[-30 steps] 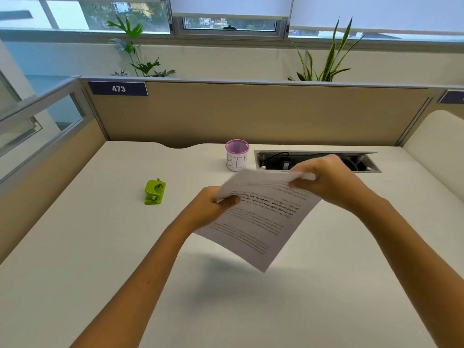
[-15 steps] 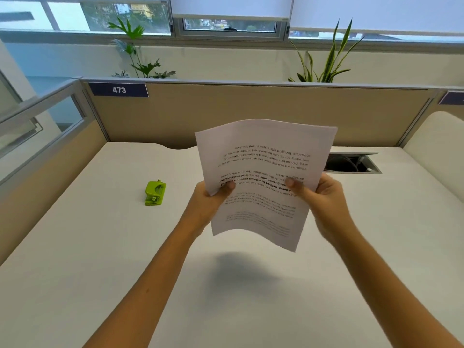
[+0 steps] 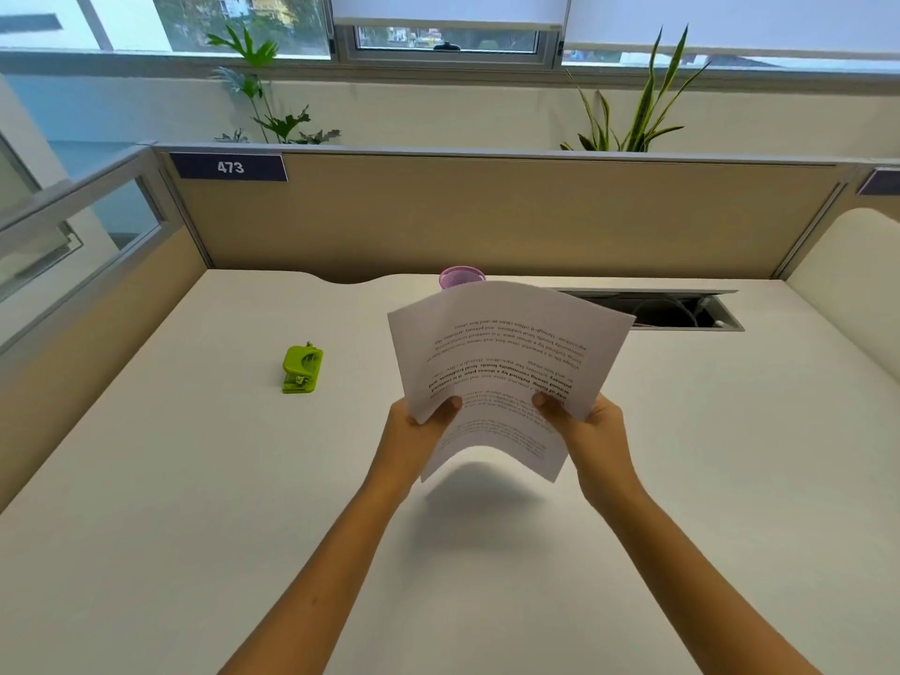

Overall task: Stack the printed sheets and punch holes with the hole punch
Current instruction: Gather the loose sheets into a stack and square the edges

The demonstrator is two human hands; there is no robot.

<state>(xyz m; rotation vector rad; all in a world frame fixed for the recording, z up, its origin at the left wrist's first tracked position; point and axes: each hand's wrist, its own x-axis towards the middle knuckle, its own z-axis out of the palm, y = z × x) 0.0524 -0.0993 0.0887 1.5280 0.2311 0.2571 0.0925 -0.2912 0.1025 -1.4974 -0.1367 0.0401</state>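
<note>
starting at the far left, a glass side panel (image 3: 73,236) meets the tan cubicle partition (image 3: 487,216), which carries a dark label reading 473 (image 3: 228,167) near its left end. a leafy plant (image 3: 265,97) rises behind the partition on that side. on the white desk (image 3: 146,504), a green hole punch (image 3: 301,366) sits by itself, untouched, well to the left of both hands. moving toward the middle, the left hand (image 3: 414,438) grasps the left edge of the printed sheets (image 3: 506,367), thumb on the near face and fingers curled behind. the sheets are held up in the air above the desk, tilted back toward the partition and bowed, with the printed text upside down from this view; their shadow falls on the desk below them. how many sheets there are cannot be told, though a lower sheet's edge shows beneath the front one. a purple cup (image 3: 461,277) peeks over the top edge of the paper, standing at the back of the desk. the right hand (image 3: 587,428) grips the right edge the same way, thumb pressed on the front. further right, an open cable tray (image 3: 682,311) is set in the desk, and a tall striped plant (image 3: 643,99) stands behind the partition.
</note>
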